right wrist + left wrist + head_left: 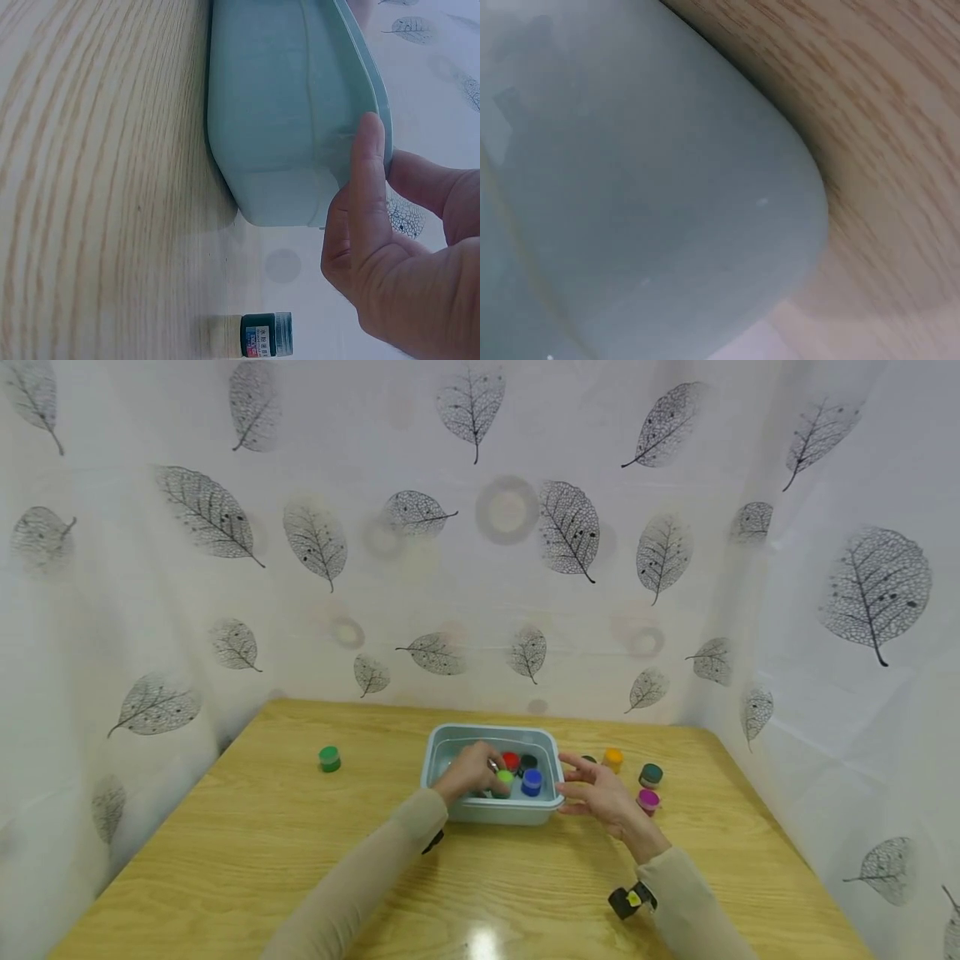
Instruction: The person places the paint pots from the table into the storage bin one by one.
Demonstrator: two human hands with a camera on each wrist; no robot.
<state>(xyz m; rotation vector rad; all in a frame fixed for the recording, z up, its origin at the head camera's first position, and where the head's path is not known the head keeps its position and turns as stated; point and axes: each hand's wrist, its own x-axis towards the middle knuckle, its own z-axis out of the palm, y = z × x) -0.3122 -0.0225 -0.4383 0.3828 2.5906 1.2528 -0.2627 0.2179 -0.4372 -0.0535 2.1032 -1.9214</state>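
Note:
A pale blue-green plastic bin point(491, 814) stands on the table, with several small paint jars inside. My left hand point(472, 770) reaches into it, and its fingers pinch a light green paint jar point(504, 779). Around that jar are a blue paint jar point(532, 782), a red paint jar point(510, 761) and a black paint jar point(528, 765). At the bin's right end, my right hand point(602, 795) holds the rim, thumb and fingers on either side of it in the right wrist view. The left wrist view has only the bin's outer wall point(667, 187) and the table; the left hand is hidden there.
Right of the bin stand an orange paint jar point(613, 760), a dark teal paint jar point(651, 776), a magenta paint jar point(648, 802) and a partly hidden dark jar point(588, 760). A green paint jar point(329, 759) stands far left. A leaf-patterned curtain point(480, 593) surrounds the table point(247, 835).

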